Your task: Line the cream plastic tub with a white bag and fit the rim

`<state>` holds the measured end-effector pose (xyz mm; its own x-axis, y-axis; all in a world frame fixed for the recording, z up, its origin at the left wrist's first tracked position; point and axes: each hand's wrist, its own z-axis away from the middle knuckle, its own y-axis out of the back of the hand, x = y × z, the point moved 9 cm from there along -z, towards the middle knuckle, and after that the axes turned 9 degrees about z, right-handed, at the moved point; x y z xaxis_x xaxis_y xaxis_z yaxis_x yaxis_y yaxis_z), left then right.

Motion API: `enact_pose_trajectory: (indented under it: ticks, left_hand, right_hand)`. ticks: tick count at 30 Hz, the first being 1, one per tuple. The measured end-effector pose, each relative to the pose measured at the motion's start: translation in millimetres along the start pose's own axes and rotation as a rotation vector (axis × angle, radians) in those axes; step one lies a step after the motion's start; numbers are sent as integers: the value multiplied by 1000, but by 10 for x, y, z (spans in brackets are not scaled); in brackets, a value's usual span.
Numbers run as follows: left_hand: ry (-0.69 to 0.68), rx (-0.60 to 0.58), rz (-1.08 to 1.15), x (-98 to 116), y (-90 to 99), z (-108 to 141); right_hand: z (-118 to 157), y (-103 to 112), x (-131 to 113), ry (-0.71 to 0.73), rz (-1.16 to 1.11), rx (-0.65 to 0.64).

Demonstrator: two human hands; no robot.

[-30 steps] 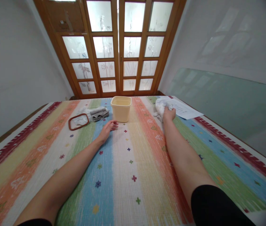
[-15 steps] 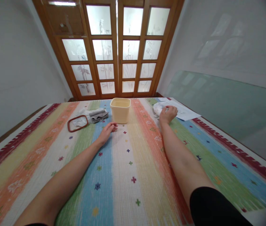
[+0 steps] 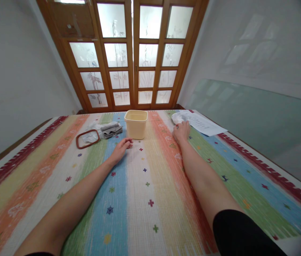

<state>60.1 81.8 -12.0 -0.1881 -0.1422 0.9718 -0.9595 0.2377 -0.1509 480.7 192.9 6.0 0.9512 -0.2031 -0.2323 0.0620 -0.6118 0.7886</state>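
Observation:
My left hand [image 3: 121,148] rests on the striped cloth just in front of a pale yellow square tub [image 3: 136,124]. Its fingers are curled together, and whether anything small is between them is hidden. Farther right, my right hand [image 3: 181,132] is at the near edge of a white crumpled bundle [image 3: 178,117], fingers bent and pointing down; what they hold, if anything, cannot be made out. A folded grey cloth [image 3: 111,130] lies left of the tub, beside a reddish-brown rounded frame [image 3: 88,139] and some clear plastic.
The striped tablecloth [image 3: 150,170] covers the table. White printed sheets [image 3: 206,124] lie at the back right, next to the bundle. Behind the table stand wooden doors with frosted panes [image 3: 146,57], and a pale green panel [image 3: 246,103] runs along the right wall.
My right hand has moved left and slightly nearer, from over the white bundle to its near edge, uncovering more of it. My left hand has stayed in place.

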Motion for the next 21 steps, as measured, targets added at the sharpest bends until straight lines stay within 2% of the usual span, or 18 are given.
enact_pose_trajectory:
  ticks: [7, 14, 17, 21]
  left_hand:
    - [1, -2, -22, -19, 4, -8]
    - [-3, -2, -80, -18, 9, -6]
    - [-39, -26, -157, -7, -19, 4]
    - [-129, -25, -291, 45, -28, 20]
  right_hand:
    - [14, -163, -125, 85, -17, -61]
    - [21, -65, -207, 71, -70, -40]
    - [53, 0, -405, 79, -232, -33]
    - [93, 25, -789, 29, -698, -100]
